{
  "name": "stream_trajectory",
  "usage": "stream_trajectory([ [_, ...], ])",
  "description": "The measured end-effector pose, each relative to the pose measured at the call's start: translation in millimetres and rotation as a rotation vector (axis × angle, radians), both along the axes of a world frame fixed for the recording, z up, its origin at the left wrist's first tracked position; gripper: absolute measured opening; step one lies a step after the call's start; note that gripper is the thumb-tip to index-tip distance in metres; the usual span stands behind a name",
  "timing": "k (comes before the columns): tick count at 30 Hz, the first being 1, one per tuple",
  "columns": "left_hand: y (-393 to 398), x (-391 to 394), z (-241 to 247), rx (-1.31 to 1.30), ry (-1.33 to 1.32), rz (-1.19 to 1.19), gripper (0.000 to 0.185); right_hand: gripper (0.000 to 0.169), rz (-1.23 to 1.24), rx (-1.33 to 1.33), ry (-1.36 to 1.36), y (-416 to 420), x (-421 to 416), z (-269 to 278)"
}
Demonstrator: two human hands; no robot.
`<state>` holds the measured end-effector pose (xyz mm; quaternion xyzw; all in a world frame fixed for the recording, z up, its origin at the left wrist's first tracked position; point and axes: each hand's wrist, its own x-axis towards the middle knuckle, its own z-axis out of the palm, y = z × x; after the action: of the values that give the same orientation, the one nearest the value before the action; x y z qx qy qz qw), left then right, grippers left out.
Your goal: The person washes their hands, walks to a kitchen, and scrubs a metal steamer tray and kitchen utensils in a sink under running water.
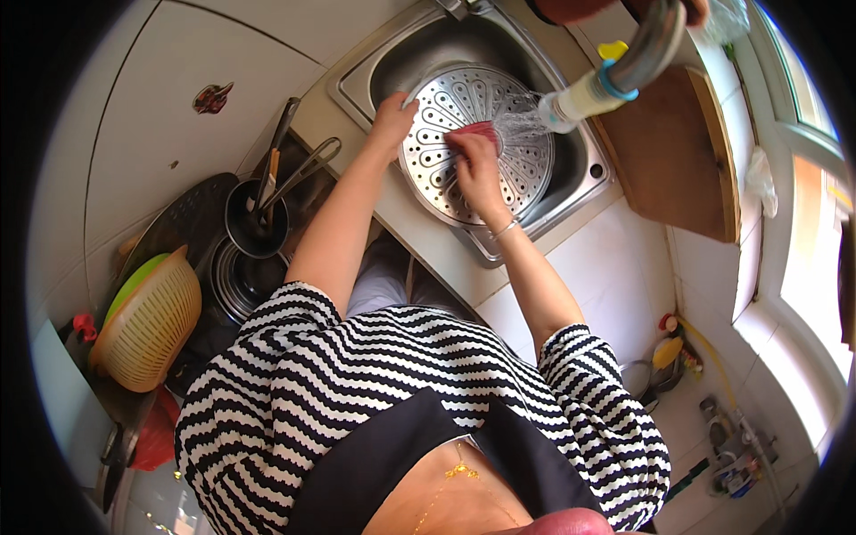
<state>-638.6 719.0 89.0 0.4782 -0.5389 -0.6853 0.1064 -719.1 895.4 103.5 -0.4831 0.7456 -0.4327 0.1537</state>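
Note:
A round perforated metal steamer tray (pixel 441 177) is held tilted over the stainless steel sink (pixel 401 50). My left hand (pixel 393 124) grips its left rim, the thumb over the edge. With my right hand (pixel 478 167) I press a red scrubbing cloth (pixel 478 130) against the middle of the tray; my fingers partly cover it. Water (pixel 521 117) sprays onto the tray from a faucet nozzle (pixel 568 107) at the upper right.
A wooden board (pixel 669 154) leans at the right wall by the window. To my left stand a black pot with utensils (pixel 256 227), stacked metal bowls (pixel 234 281) and a yellow plastic colander (pixel 150 328). The pale countertop (pixel 414 231) edges the sink.

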Motion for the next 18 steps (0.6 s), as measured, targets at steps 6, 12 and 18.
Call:
stream_trajectory([
  [6,3.8,3.5,7.8,-0.021,0.057,0.058,0.023,0.049,-0.291,0.241,0.325,6.8,-9.2,4.5],
  [12,16.0,3.8,11.8,-0.187,0.030,0.188,0.026,0.039,0.022,0.053,0.165,24.7,19.4,-1.3],
  [18,16.2,7.5,17.1,-0.108,0.089,0.198,0.032,0.045,-0.455,0.302,0.333,30.0,-25.2,-15.6],
])
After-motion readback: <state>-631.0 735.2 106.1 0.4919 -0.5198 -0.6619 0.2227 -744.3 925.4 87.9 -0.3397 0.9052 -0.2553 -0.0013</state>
